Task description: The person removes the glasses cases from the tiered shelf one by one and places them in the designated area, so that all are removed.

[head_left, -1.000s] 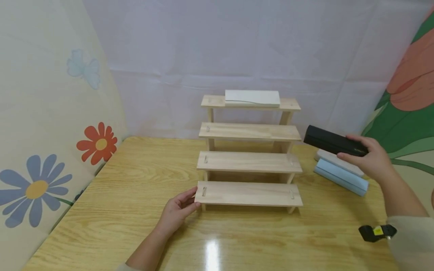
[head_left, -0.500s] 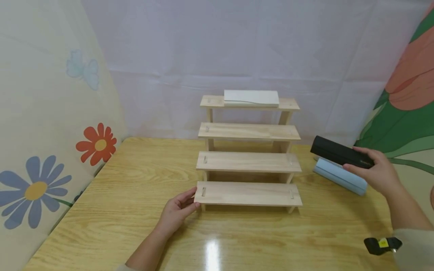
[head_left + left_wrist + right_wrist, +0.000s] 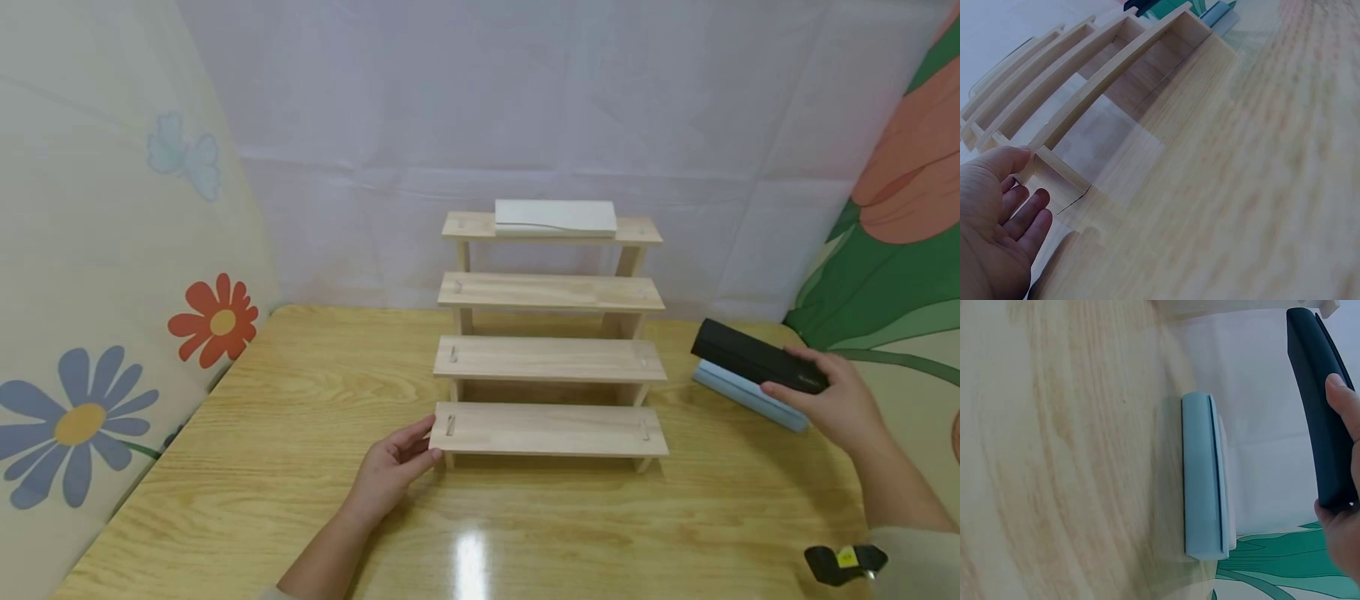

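My right hand (image 3: 836, 402) grips a long black glasses case (image 3: 756, 357) by its right end, thumb on the near side. In the right wrist view the black glasses case (image 3: 1319, 419) is held up apart from a light blue glasses case (image 3: 1204, 478) on the table. At the left end of a four-step wooden display stand (image 3: 547, 429), my left hand (image 3: 386, 471) pinches the corner of the lowest shelf. The left wrist view has the thumb of my left hand (image 3: 997, 206) over that corner, with the other fingers loosely bent. A white glasses case (image 3: 555, 217) lies on the top shelf.
A pale case (image 3: 1230, 487) shows as a narrow strip behind the blue one in the right wrist view. White cloth (image 3: 345, 100) hangs behind the wood-grain table (image 3: 330, 367). Flower-painted panels (image 3: 90, 250) stand on both sides.
My right hand has lowered the black glasses case and shifted it slightly right, so it now covers the pale case and part of the blue one. My left hand stays at the stand.
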Demonstrator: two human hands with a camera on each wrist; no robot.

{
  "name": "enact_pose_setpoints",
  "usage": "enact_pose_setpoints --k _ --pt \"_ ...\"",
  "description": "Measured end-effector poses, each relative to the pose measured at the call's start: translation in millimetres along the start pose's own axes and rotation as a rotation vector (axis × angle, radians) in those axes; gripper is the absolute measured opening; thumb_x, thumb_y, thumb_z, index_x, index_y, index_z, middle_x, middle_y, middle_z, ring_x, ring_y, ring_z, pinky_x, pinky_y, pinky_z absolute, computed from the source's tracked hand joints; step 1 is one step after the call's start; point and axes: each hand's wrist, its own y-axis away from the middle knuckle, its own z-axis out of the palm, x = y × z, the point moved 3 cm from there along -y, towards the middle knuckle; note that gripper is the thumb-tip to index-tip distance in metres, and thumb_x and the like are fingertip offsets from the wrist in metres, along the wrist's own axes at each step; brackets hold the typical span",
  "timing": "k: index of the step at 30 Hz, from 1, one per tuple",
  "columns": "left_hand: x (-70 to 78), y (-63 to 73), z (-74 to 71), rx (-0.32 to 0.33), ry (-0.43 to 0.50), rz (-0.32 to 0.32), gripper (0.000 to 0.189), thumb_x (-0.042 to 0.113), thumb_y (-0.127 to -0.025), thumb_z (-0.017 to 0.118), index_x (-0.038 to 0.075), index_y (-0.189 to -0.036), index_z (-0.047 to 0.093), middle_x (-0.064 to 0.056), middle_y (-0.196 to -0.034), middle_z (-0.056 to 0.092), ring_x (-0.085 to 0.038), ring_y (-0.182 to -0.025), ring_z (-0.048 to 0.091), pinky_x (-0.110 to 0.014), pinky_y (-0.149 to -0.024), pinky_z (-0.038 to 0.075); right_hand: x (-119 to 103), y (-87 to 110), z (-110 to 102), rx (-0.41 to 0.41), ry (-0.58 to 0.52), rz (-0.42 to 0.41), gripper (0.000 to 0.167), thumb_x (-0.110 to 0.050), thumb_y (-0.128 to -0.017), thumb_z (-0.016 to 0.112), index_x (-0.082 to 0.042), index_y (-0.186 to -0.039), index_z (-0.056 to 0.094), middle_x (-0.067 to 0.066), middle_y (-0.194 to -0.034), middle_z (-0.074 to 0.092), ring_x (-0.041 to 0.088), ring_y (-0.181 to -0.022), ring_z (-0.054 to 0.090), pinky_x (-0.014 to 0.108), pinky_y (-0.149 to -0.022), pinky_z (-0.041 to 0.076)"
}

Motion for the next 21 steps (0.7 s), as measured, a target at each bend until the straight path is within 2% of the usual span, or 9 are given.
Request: enact_pose_setpoints --k 5,11,16,21 --pt "0.9 -0.2 -0.1 0.002 -0.005 -0.003 0.053 0.003 -0.090 0.068 -0.005 -0.139 0.049 -0.024 -0.140 0.053 -0.008 -0.110 0.063 -0.017 -0.090 0.053 4 5.2 4 0.013 0.000 -0.003 0.077 -0.035 -0.088 0.073 0.004 -0.145 0.039 0.041 -0.138 0.035 0.056 -0.120 0.034 0.068 -0.092 0.033" --pt "1.3 0.2 0.3 0.006 -0.012 -0.007 0.053 0.002 -0.090 0.068 -0.006 -0.139 0.049 -0.024 -0.139 0.054 -0.017 -0.114 0.063 -0.017 -0.090 0.053 8 10.4 8 0.052 0.040 -0.002 0.075 -0.034 -0.086 0.075 0.005 -0.141 0.044 0.033 -0.121 0.043 0.044 -0.103 0.043 0.051 -0.081 0.037" --pt "2.0 0.2 0.3 0.009 -0.016 -0.004 0.053 0.002 -0.090 0.067 -0.006 -0.139 0.048 -0.024 -0.139 0.054 -0.024 -0.118 0.061 -0.017 -0.090 0.053 14 13.2 13 0.076 0.032 -0.008 0.073 -0.032 -0.085 0.077 0.007 -0.139 0.046 0.038 -0.127 0.042 0.051 -0.111 0.041 0.060 -0.088 0.035" --pt "2.2 0.1 0.6 0.012 -0.012 -0.012 0.053 0.001 -0.090 0.067 -0.006 -0.139 0.048 -0.024 -0.139 0.054 -0.024 -0.118 0.061 -0.017 -0.090 0.053 20 15.9 17 0.064 0.023 -0.007 0.073 -0.032 -0.086 0.076 0.008 -0.139 0.045 0.041 -0.134 0.039 0.056 -0.120 0.036 0.067 -0.096 0.032"
